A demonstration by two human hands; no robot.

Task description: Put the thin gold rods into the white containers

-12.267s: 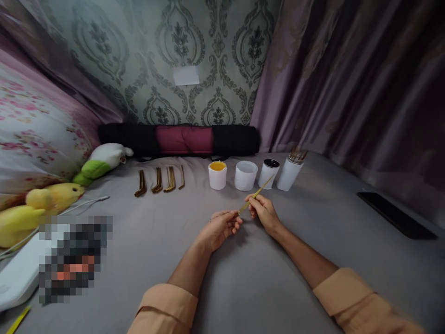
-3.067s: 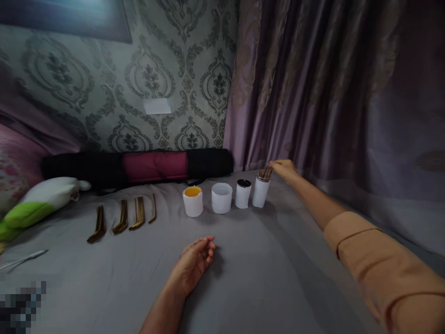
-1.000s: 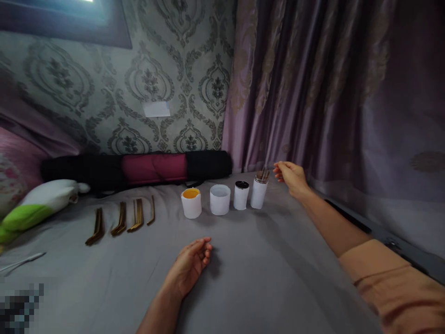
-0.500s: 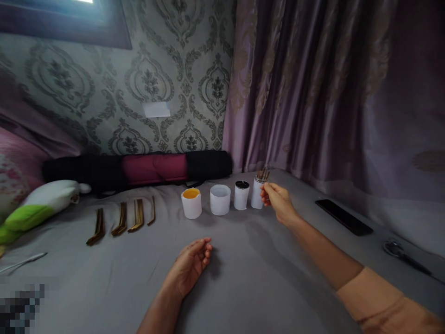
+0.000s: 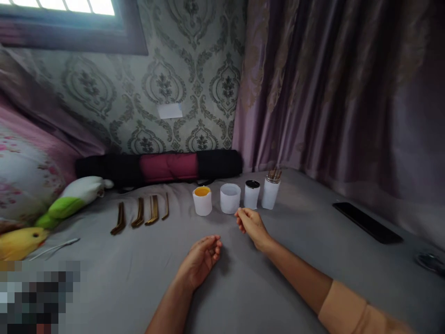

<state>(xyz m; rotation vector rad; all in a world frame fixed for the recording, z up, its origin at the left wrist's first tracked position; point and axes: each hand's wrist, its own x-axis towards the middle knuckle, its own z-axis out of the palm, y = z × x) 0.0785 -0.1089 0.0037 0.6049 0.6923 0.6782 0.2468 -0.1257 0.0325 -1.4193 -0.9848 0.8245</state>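
Note:
Four white-wrapped containers stand in a row on the grey sheet: one with yellow-orange contents, a wide plain cup, a black-topped one, and a taller jar holding thin brown sticks. In front of the wide cup and the black-topped one is my right hand, its fingertips pinched together; whatever they grip is not visible. My left hand rests nearer to me on the sheet, loosely curled with the fingers apart and nothing seen in it.
Several bundles of bent brown strips lie to the left. Plush toys and a white cable are further left. A black-and-maroon roll lies along the wall. On the right are a black phone and a dark object.
My right hand has come away from the stick jar, moving left and toward me. The left hand keeps its loose curl. The view has turned slightly left.

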